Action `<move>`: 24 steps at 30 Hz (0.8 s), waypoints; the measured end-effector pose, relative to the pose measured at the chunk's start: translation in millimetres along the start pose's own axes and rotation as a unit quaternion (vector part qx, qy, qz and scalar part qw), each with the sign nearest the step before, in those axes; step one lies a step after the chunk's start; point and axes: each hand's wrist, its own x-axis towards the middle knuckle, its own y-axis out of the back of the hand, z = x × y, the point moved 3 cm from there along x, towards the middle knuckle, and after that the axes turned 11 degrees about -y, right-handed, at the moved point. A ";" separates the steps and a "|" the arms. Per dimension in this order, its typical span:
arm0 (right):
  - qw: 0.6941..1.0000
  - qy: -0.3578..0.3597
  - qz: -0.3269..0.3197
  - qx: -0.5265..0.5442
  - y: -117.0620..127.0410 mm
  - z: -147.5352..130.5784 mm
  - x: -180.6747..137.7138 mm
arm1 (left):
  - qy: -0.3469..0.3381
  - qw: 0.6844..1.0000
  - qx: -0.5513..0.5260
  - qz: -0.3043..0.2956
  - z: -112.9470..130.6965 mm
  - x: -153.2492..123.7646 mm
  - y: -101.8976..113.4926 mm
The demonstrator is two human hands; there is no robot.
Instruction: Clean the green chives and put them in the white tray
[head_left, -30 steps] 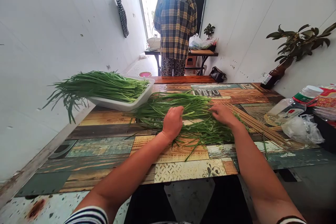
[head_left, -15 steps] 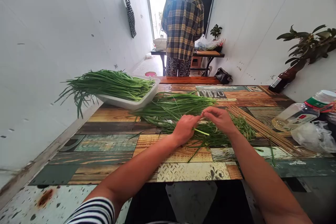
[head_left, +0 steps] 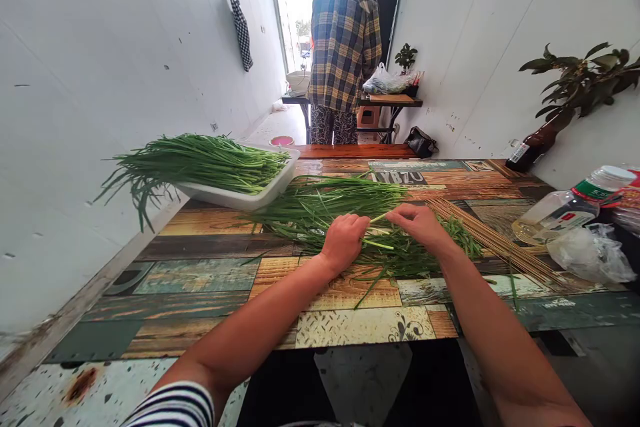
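Note:
My left hand (head_left: 345,240) is closed around a few garlic chives, their pale stem ends sticking out to the right. With thumb and fingers, my right hand (head_left: 419,225) pinches the tip of one chive stem (head_left: 379,217) that spans the small gap between both hands. Behind them a loose heap of garlic chives (head_left: 330,197) lies on the table. Under and beside my right hand is a pile of torn green leaf bits (head_left: 415,257). At the left, a white plastic tub (head_left: 240,199) holds a large bundle of chives (head_left: 200,163), the leaves hanging over its edge.
Thin wooden skewers (head_left: 493,240) lie to the right on the patterned table (head_left: 200,273). Farther right are a clear plastic bottle (head_left: 565,210), a crumpled plastic bag (head_left: 593,253) and a brown bottle with a leafy branch (head_left: 537,143). A person in a plaid shirt (head_left: 343,47) stands beyond, back turned.
My hands have drawn slightly apart, and a chive stem now shows stretched between them. My left hand has turned to a more closed grip. The view has shifted a little.

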 end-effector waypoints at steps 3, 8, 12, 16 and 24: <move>0.997 -0.021 -0.021 0.068 -10.1 1.4 -1.1 | 0.001 1.000 -0.017 0.005 -1.3 -1.2 -1.7; 0.995 0.002 -0.056 0.082 -10.7 3.6 -2.2 | 0.007 0.998 -0.062 0.019 -4.4 -2.0 -3.8; 0.996 0.030 -0.055 0.065 -10.3 7.5 0.9 | -0.005 0.996 -0.088 0.026 -4.8 -1.2 -2.3; 0.994 -0.006 0.105 0.015 10.1 34.3 15.2 | -0.030 0.991 -0.107 0.077 -5.5 -1.4 3.9; 0.941 -0.020 0.181 -0.285 35.2 67.3 36.0 | -0.058 0.966 -0.069 0.244 -2.4 -5.7 29.1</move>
